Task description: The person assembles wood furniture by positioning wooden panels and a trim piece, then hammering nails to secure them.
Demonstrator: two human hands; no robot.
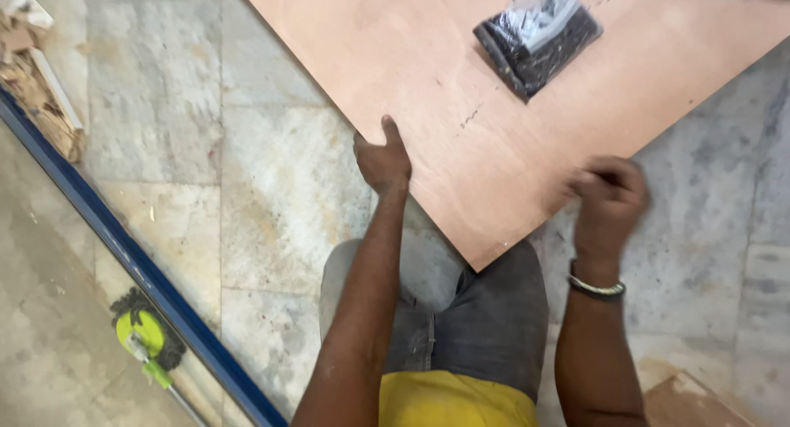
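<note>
Two bare hands work at a big plywood sheet (510, 90) that lies flat on the grey stone floor (271, 180). One corner of the sheet points at the person's knees. The left hand (383, 160) holds the left edge of the sheet, with the thumb lying on top of the wood and the other fingers tucked under the edge. The right hand (609, 197) is at the right edge, near the corner. It is blurry and its fingers are curled in, but I cannot tell if it holds the wood or something small. A metal bangle (597, 289) sits on the right wrist.

Farther up on the sheet lies a clear plastic bag (536, 34) full of small dark bits, well apart from both hands. A long blue bar (123, 254) lies across the floor on the left. Just beside it is a lime green tool (144, 336) with a black part. Scraps of wood (37, 73) are piled in the top left corner. The person wears grey trousers and a yellow shirt.
</note>
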